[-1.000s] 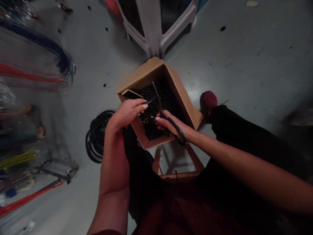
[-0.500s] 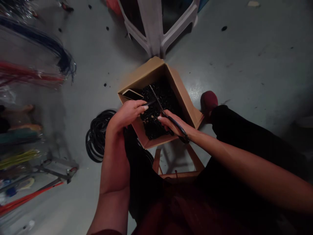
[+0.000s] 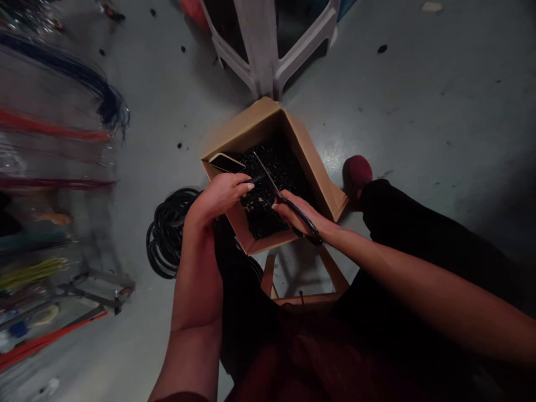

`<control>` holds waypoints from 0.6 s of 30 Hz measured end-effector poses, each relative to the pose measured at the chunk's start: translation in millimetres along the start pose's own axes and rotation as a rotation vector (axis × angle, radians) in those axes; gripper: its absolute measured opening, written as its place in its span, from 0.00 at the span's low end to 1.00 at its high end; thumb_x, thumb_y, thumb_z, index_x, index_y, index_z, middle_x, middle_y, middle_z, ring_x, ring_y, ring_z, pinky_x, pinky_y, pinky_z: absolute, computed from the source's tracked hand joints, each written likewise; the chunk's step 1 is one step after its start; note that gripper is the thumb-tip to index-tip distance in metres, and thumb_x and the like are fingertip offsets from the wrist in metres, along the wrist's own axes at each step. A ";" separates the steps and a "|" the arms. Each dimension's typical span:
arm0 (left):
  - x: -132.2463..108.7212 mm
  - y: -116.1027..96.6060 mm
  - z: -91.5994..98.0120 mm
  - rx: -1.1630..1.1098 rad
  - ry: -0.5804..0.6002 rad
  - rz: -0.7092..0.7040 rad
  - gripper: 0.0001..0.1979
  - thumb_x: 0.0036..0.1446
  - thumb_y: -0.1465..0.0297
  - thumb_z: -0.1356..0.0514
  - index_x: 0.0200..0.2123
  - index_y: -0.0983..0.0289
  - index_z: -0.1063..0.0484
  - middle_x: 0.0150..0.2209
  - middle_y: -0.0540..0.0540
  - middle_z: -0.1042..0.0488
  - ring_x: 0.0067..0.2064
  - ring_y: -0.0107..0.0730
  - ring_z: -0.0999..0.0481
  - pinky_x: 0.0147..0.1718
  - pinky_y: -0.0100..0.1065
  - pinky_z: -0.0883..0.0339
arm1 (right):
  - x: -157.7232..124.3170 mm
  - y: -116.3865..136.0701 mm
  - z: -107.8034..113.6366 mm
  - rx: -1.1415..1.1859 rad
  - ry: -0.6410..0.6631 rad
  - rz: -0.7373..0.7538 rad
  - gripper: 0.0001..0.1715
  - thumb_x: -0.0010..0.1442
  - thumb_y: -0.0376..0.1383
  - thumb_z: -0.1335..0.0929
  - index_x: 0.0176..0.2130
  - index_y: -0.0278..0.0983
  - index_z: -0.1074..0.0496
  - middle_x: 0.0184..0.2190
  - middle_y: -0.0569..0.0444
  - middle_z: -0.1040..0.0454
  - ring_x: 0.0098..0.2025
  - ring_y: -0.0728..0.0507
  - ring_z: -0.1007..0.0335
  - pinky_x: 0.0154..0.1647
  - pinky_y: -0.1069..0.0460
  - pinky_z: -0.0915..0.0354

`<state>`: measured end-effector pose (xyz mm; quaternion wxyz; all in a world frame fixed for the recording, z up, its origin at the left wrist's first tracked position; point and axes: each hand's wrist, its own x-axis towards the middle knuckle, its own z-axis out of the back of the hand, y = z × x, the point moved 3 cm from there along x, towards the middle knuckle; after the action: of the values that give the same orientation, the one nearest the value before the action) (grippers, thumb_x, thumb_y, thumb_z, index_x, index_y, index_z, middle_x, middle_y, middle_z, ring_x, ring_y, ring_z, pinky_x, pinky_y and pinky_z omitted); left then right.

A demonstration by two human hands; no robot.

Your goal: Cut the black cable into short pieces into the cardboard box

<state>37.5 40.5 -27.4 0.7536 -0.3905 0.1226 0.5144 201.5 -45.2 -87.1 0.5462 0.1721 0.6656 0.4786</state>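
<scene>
1. Two bare hands work over an open cardboard box (image 3: 255, 123) that sits on a wooden stool (image 3: 310, 300), its near corner towards the person.
2. The left hand (image 3: 218, 198) is curled, with thumb and fingers pinching a short black corrugated tube (image 3: 258, 178) just inside the box's left wall.
3. The right hand (image 3: 299, 215) is closed around black-handled scissors (image 3: 268, 176), with the handle loops low near the box's near right edge. The blades point towards the far left corner and cross the tube just beyond the left fingertips (image 3: 250, 187). How far they are parted is hard to tell; the gap looks narrow.
4. Black offcuts (image 3: 263, 218) fill the box floor, and a phone (image 3: 226, 163) lies on them by the left wall, close to the blades.
5. The main risk is a slip of the blades into the left fingertips, since they sit so close to the cut, especially if the ridged tube rolls in the pinch.
6. The dim light and black-on-black pile could hide the blade tips, and they could scratch the phone. Heavy pressing could also shift the box on its stool.
</scene>
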 end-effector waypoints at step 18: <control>3.9 2.6 -9.7 0.140 0.119 0.068 0.15 0.57 0.66 0.51 0.32 0.65 0.25 0.27 0.55 0.27 0.27 0.32 0.32 0.29 0.32 0.42 | 1.7 -8.4 -6.8 -0.117 0.027 -0.037 0.04 0.57 0.37 0.38 0.31 0.41 0.41 0.23 0.58 0.37 0.25 0.47 0.41 0.26 0.53 0.46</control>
<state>39.1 36.6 -37.4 0.7525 -0.3624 0.2162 0.5057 197.4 -51.1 -95.4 0.5551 0.1209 0.6469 0.5087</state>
